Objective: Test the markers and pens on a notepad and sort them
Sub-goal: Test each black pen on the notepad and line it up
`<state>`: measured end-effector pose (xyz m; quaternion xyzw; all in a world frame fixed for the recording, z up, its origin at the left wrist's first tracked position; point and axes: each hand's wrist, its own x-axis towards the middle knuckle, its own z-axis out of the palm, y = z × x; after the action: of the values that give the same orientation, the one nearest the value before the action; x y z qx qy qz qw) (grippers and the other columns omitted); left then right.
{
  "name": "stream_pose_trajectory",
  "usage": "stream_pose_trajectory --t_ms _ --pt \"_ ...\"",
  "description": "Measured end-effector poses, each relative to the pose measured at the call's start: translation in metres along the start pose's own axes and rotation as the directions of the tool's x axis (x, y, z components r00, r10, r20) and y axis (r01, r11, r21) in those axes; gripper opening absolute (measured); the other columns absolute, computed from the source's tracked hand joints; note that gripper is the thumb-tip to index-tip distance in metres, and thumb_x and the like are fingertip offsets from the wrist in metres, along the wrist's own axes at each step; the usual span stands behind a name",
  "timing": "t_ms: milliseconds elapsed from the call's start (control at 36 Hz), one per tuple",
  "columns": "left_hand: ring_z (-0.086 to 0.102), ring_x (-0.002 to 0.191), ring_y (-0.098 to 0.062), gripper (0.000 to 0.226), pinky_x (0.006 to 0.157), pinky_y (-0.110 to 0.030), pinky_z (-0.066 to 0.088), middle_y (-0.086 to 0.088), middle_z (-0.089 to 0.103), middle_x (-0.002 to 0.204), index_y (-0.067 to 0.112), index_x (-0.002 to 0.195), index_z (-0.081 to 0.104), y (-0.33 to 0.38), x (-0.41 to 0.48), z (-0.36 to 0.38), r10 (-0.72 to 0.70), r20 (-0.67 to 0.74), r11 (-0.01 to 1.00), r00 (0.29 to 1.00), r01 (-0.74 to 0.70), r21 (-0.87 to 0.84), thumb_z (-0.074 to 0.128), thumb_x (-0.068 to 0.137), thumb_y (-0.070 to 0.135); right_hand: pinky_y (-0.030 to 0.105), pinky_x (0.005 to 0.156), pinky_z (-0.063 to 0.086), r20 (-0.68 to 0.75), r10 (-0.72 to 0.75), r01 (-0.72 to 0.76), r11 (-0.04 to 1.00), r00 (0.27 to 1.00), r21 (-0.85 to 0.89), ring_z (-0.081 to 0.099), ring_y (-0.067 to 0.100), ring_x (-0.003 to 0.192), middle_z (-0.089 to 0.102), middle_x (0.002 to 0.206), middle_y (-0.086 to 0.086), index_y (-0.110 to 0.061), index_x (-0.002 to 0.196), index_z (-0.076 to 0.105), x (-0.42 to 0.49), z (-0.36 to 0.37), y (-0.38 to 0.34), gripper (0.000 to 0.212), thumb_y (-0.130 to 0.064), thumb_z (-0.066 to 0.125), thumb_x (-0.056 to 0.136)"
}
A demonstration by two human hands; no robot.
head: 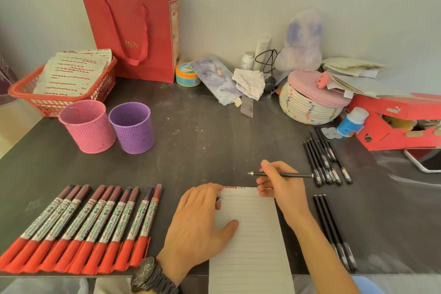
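Note:
A lined notepad (pixel 253 234) lies at the table's front edge. My left hand (pixel 200 219) rests on its left side, fingers curled at the top corner where a small dark piece, perhaps a pen cap, shows. Above the pad's top right corner my right hand (pixel 279 181) grips an uncapped black pen (pixel 296 175), tip pointing left. Several red-capped markers (pixel 78 229) lie in a row at the front left. Several black pens (pixel 324 157) lie at the right, and three more black pens (pixel 334 231) lie beside the pad. A pink cup (pixel 87 126) and a purple cup (pixel 132 129) stand upright at the back left.
A red basket (pixel 59 93) of papers and a red paper bag (pixel 133 31) stand at the back left. A woven pot with a pink lid (pixel 310 102), bottles, and a red shoebox (pixel 393 122) crowd the back right. The dark table (pixel 202 145) shows bare surface in the middle.

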<state>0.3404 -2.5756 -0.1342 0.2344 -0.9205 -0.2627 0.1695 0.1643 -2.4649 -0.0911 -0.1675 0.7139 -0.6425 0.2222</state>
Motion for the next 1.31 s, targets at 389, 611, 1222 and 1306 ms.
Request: stream_pose_trajectory --t_ms 389,611,1222,1306 --pt "0.046 0.111 -0.001 0.041 0.104 -0.021 0.024 0.028 0.038 0.097 0.033 0.109 0.051 0.001 0.005 0.001 -0.012 -0.021 0.996 1.0 0.014 0.085 0.05 0.084 0.066 0.017 0.053 0.044 -0.207 -0.199 0.144 0.956 0.958 -0.255 0.058 0.005 0.045 0.059 0.046 0.0 -0.02 0.06 0.054 0.014 0.006 0.03 0.034 -0.03 0.074 0.086" --pt "0.048 0.108 -0.003 0.039 0.102 -0.021 0.025 0.025 0.041 0.095 0.031 0.109 0.051 0.001 0.005 0.001 -0.01 -0.03 0.997 0.999 0.012 0.078 0.057 0.084 0.06 0.01 0.049 0.04 -0.149 -0.189 0.133 0.937 0.971 -0.324 0.063 0.011 0.048 0.058 0.045 0.001 -0.02 0.058 0.052 0.013 0.008 0.03 0.028 -0.021 0.069 0.08" --pt "0.049 0.115 -0.006 0.032 0.105 -0.025 0.024 0.023 0.051 0.111 0.036 0.098 0.044 0.004 0.006 -0.001 -0.034 -0.009 0.997 0.999 0.034 0.068 0.061 0.085 0.06 0.01 0.05 0.044 -0.126 -0.222 0.158 0.909 0.967 -0.387 0.06 0.0 0.045 0.063 0.052 0.007 -0.012 0.061 0.056 0.014 0.011 0.031 0.026 -0.021 0.069 0.082" --pt "0.048 0.117 -0.007 0.033 0.106 -0.026 0.024 0.023 0.051 0.112 0.033 0.099 0.047 0.004 0.006 -0.001 -0.033 -0.004 0.997 0.999 0.033 0.073 0.06 0.085 0.06 0.01 0.05 0.044 -0.124 -0.225 0.162 0.908 0.967 -0.387 0.061 0.0 0.046 0.064 0.052 0.007 -0.014 0.06 0.056 0.014 0.011 0.031 0.027 -0.022 0.069 0.082"
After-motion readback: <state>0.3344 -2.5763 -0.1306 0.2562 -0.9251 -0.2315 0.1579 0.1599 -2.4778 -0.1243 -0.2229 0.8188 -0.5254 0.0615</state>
